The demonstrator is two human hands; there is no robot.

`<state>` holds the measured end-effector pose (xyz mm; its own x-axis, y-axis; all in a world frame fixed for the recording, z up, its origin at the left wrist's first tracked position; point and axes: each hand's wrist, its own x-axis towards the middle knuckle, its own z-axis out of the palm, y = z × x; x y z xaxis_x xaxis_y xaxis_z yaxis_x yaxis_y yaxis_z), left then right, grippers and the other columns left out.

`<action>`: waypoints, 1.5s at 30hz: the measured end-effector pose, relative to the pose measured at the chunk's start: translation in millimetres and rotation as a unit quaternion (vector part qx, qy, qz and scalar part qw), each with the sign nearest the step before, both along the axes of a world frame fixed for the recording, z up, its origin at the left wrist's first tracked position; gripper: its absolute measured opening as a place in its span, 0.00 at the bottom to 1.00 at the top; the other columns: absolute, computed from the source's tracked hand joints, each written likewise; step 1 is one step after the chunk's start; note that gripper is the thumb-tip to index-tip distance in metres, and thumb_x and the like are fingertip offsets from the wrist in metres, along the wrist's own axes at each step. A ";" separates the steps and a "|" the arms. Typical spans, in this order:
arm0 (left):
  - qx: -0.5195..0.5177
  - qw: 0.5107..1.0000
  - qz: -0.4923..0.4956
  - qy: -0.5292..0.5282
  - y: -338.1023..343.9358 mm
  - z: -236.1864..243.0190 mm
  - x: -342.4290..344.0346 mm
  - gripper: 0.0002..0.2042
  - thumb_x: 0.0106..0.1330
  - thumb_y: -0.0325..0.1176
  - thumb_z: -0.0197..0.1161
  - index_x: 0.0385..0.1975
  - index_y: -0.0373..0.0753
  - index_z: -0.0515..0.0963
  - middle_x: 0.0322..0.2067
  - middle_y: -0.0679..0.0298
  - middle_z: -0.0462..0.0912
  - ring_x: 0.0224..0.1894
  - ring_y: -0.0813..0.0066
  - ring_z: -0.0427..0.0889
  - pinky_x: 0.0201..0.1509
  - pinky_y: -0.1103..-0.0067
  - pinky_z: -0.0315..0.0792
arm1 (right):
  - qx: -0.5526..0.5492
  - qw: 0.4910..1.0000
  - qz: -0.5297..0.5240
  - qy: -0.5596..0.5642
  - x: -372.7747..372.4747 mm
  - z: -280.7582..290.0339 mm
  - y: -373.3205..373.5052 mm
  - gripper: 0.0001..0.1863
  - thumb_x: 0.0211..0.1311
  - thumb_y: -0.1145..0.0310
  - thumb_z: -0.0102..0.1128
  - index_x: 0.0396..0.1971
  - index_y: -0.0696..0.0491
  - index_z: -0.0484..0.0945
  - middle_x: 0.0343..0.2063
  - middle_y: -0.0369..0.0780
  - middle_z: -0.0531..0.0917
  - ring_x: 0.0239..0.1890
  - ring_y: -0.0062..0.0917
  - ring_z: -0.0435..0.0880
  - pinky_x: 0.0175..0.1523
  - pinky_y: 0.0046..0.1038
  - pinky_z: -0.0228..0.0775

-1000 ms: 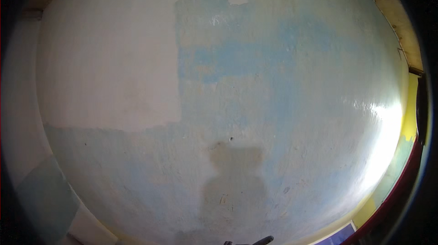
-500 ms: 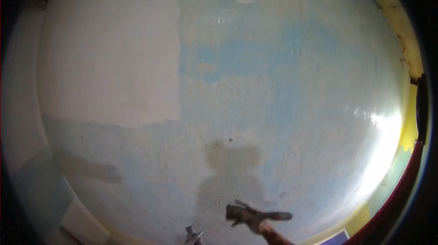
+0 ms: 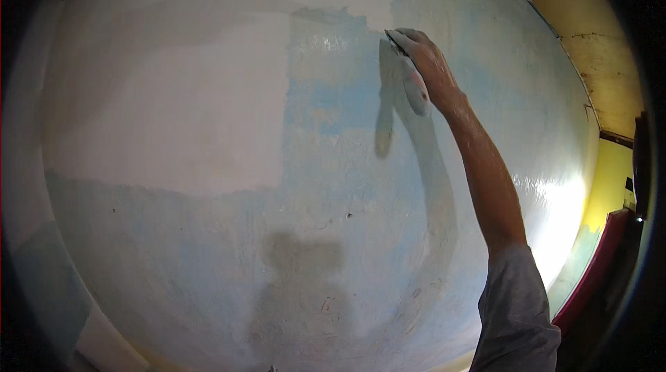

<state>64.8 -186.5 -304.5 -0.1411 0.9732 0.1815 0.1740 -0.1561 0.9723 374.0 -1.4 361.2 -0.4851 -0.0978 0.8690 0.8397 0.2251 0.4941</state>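
My right hand [image 3: 424,54], powdered with white, is raised high against the wall and closed on a putty knife. The putty knife's pale, smeared handle [image 3: 417,91] hangs below the palm; its blade is mostly hidden by my fingers. The blade end meets the wall [image 3: 347,171] near the ragged lower edge of a white coated patch [image 3: 173,94]. Bluish, worn paint shows under and right of it. At the lower edge of the picture only a small pale tip [image 3: 272,368] shows; my left hand itself is out of sight.
A brownish ceiling [image 3: 603,60] bends along the upper right. Strong glare falls on the wall's right side, by a yellow side wall [image 3: 614,178] and a dark red edge [image 3: 590,275]. A small dark hole [image 3: 349,215] marks the wall. My shadow lies on it.
My right hand has risen from low by the wall to high up, carrying the putty knife to the white patch's edge. The pale, smeared shape at the lower edge has almost left the picture.
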 end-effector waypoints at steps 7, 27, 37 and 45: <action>0.024 0.998 0.063 -0.017 -0.4 -52.0 -10.9 0.41 0.71 0.26 0.51 0.73 0.45 0.27 0.70 0.44 0.56 0.71 0.57 0.61 0.65 0.73 0.65 | -0.077 0.996 -0.041 -0.016 4.2 13.8 11.2 0.20 0.54 0.79 0.60 0.50 0.57 0.79 0.49 0.48 0.82 0.54 0.42 0.78 0.62 0.38 0.70; 0.030 0.998 -0.031 -0.039 57.6 -5.0 33.2 0.25 0.69 0.24 0.49 0.66 0.30 0.56 0.67 0.50 0.65 0.72 0.61 0.60 0.71 0.73 0.58 | 0.009 0.993 -0.023 -0.112 16.0 45.1 42.7 0.14 0.58 0.79 0.53 0.42 0.59 0.82 0.46 0.49 0.83 0.46 0.43 0.83 0.54 0.34 0.77; 0.018 0.997 0.003 -0.078 48.7 -24.2 16.9 0.25 0.68 0.20 0.48 0.66 0.29 0.56 0.67 0.50 0.63 0.73 0.62 0.57 0.73 0.72 0.54 | 0.068 0.986 -0.016 -0.154 24.2 52.7 46.9 0.13 0.60 0.78 0.52 0.42 0.58 0.83 0.40 0.51 0.84 0.43 0.43 0.84 0.51 0.36 0.77; 0.038 0.998 0.022 -0.038 51.9 2.9 10.5 0.25 0.68 0.22 0.50 0.66 0.31 0.58 0.67 0.50 0.65 0.72 0.61 0.59 0.72 0.72 0.55 | 0.097 0.988 0.011 -0.119 30.1 60.1 62.6 0.13 0.62 0.75 0.55 0.44 0.56 0.83 0.45 0.47 0.84 0.46 0.42 0.84 0.54 0.35 0.76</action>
